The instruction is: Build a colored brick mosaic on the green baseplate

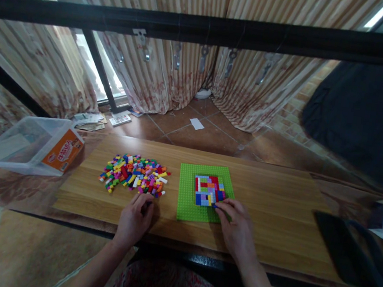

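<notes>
A green studded baseplate (185,204) lies on the wooden board. On it sits a patchwork of colourful building bricks (208,190), in red, blue, light blue, yellow and purple. My right hand (237,227) pinches a small dark blue building brick (214,205) at the near right edge of the patchwork. To the left of the baseplate spreads a pile of loose bricks (134,173) in mixed colours. My left hand (135,218) rests at the near edge of that pile, fingers curled together; whatever they hold is hidden.
The wooden board (275,201) carries everything. A clear plastic box (32,141) with an orange label stands at its left. A black bar (206,30) crosses in front of the curtains (157,78). On the right lies a dark flat item (340,248).
</notes>
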Action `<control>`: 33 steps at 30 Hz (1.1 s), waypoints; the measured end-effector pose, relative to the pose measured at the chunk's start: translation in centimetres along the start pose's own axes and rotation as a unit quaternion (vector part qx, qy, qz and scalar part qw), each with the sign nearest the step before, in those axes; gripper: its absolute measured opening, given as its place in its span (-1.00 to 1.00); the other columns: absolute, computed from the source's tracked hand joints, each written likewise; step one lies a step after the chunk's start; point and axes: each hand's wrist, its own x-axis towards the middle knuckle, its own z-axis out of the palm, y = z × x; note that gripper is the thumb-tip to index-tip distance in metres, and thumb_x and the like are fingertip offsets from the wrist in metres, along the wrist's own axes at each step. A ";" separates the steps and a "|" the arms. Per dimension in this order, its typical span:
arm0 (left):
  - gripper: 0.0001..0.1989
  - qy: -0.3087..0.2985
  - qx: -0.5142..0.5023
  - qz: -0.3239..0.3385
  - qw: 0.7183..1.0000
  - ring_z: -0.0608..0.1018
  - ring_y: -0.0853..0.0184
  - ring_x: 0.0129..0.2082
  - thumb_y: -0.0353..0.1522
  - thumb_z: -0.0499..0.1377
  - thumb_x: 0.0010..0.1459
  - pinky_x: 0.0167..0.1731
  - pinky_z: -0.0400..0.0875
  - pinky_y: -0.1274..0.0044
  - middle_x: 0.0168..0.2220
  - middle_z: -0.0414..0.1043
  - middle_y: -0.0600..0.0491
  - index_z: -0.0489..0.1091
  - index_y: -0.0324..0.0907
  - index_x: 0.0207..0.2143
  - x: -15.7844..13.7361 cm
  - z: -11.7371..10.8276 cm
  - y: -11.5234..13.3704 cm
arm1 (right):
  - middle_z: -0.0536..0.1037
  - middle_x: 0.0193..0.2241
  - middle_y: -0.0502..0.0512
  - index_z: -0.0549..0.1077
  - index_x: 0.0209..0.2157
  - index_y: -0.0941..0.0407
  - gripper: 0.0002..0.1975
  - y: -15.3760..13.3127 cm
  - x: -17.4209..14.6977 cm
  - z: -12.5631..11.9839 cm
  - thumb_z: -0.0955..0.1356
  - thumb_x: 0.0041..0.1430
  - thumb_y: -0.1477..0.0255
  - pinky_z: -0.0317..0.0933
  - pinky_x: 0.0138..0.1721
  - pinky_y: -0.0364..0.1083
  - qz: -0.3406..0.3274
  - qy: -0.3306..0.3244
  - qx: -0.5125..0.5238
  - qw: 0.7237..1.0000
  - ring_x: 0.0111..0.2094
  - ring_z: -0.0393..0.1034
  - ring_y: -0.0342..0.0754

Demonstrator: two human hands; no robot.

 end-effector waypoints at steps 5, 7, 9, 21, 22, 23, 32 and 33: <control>-0.91 -0.003 -0.003 -0.007 1.000 0.49 0.35 -0.40 -0.40 0.07 0.18 -0.37 0.40 0.54 -0.32 0.44 0.05 0.36 -0.13 -0.27 -0.1 -0.1 0.1 | 0.51 -0.16 0.14 0.62 -0.29 -0.02 -0.77 0.5 0.6 0.4 0.32 0.24 0.26 0.31 -0.05 0.12 -0.006 -0.012 0.008 1.000 -0.11 0.38 0.08; -0.91 0.001 0.000 -0.007 1.000 0.49 0.36 -0.40 -0.39 0.07 0.18 -0.37 0.40 0.54 -0.31 0.45 0.05 0.36 -0.13 -0.27 -0.1 -0.1 0.1 | 0.50 -0.14 0.14 0.63 -0.29 -0.04 -0.79 0.7 0.7 0.4 0.34 0.22 0.26 0.31 -0.04 0.13 0.000 -0.022 0.018 1.000 -0.10 0.37 0.09; -0.91 0.002 0.002 -0.007 1.000 0.49 0.36 -0.40 -0.38 0.07 0.18 -0.37 0.40 0.54 -0.32 0.44 0.05 0.36 -0.13 -0.27 -0.1 0.0 0.1 | 0.49 -0.13 0.14 0.63 -0.30 -0.06 -0.82 0.9 0.8 0.4 0.35 0.20 0.27 0.31 -0.04 0.15 0.009 -0.029 0.023 0.999 -0.08 0.37 0.10; -0.91 -0.001 0.002 -0.007 1.000 0.51 0.35 -0.34 -0.39 0.08 0.19 -0.32 0.42 0.53 -0.29 0.46 0.04 0.36 -0.13 -0.26 -0.1 0.1 0.0 | 0.46 -0.16 0.14 0.59 -0.35 0.03 -0.80 0.4 1.4 0.7 0.40 0.12 0.22 0.28 -0.02 0.11 0.079 0.006 0.107 0.991 -0.10 0.40 0.07; -0.91 0.000 0.002 -0.008 1.000 0.51 0.35 -0.35 -0.39 0.08 0.19 -0.33 0.42 0.53 -0.30 0.46 0.04 0.36 -0.13 -0.26 -0.1 0.1 -0.1 | 0.46 -0.16 0.14 0.59 -0.35 0.03 -0.80 0.4 1.4 0.7 0.40 0.11 0.21 0.28 -0.02 0.11 0.084 0.005 0.111 0.990 -0.10 0.40 0.07; -0.91 -0.001 0.003 -0.009 1.000 0.50 0.35 -0.36 -0.38 0.08 0.19 -0.33 0.41 0.53 -0.30 0.46 0.04 0.37 -0.13 -0.27 -0.1 0.1 -0.1 | 0.46 -0.15 0.15 0.58 -0.34 0.04 -0.79 0.3 1.4 0.6 0.40 0.10 0.21 0.28 -0.03 0.10 0.089 0.005 0.114 0.989 -0.10 0.40 0.08; -0.90 -0.007 0.014 -0.014 1.000 0.52 0.32 -0.33 -0.35 0.07 0.20 -0.32 0.41 0.50 -0.30 0.46 0.04 0.37 -0.12 -0.27 -0.1 0.0 0.1 | 0.47 -0.17 0.17 0.57 -0.34 0.06 -0.69 0.4 1.4 0.7 0.38 0.10 0.11 0.28 -0.08 0.08 0.122 0.017 0.135 0.983 -0.13 0.40 0.07; -0.90 -0.006 0.013 -0.014 1.000 0.53 0.32 -0.31 -0.35 0.07 0.20 -0.30 0.41 0.50 -0.28 0.46 0.03 0.37 -0.11 -0.27 -0.1 0.1 0.0 | 0.47 -0.18 0.17 0.56 -0.34 0.07 -0.68 0.4 1.4 0.8 0.38 0.10 0.10 0.29 -0.10 0.08 0.127 0.022 0.133 0.983 -0.14 0.40 0.06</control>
